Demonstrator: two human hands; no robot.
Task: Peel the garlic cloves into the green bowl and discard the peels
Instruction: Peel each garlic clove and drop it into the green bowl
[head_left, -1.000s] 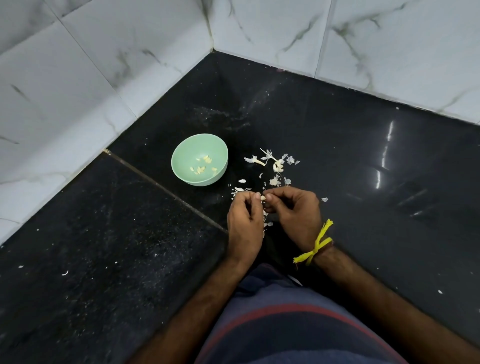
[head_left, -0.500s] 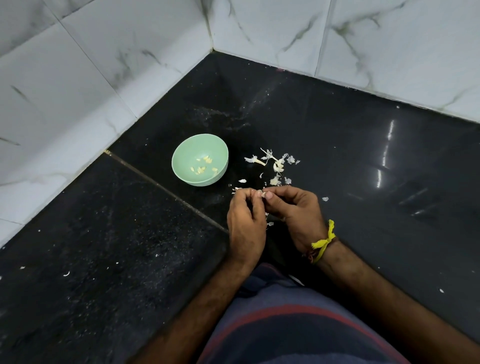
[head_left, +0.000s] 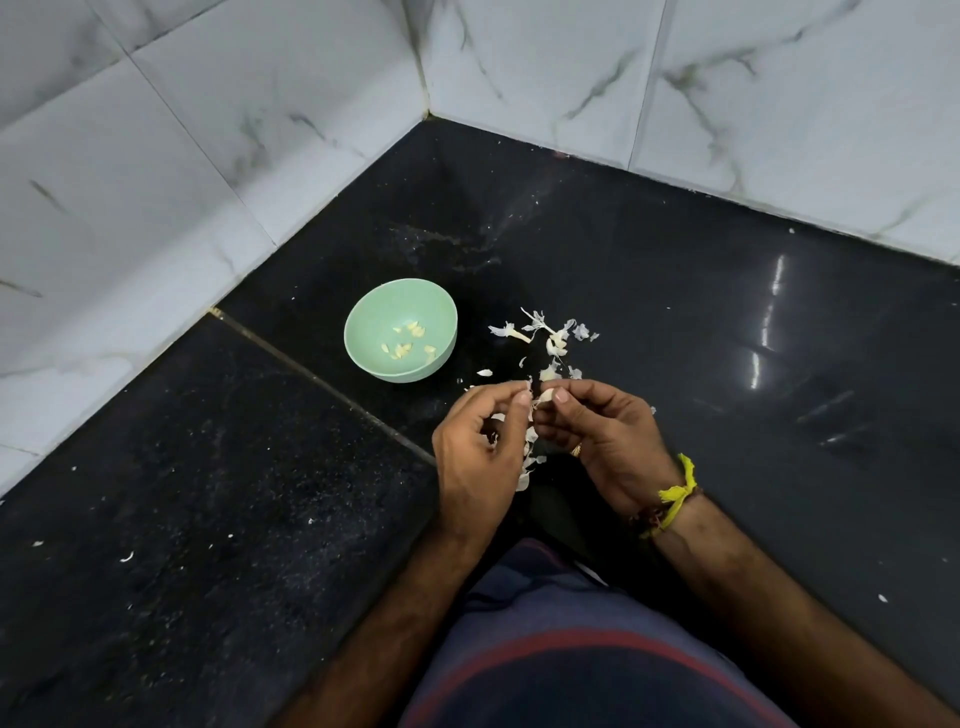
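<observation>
Garlic clove (head_left: 544, 396) held between both thumbs just above the dark counter (head_left: 675, 322), left hand (head_left: 480, 457) pinching a flap of skin, right hand (head_left: 602, 441) pinching the clove body. Green bowl (head_left: 363, 317) lies forward and to the left, just beyond the left hand (the nearer one to it). Peels (head_left: 550, 340) scattered straight ahead, beside the bowl. Clove's long axis too small to tell. Judgement: drop-off goes forward-left.
</observation>
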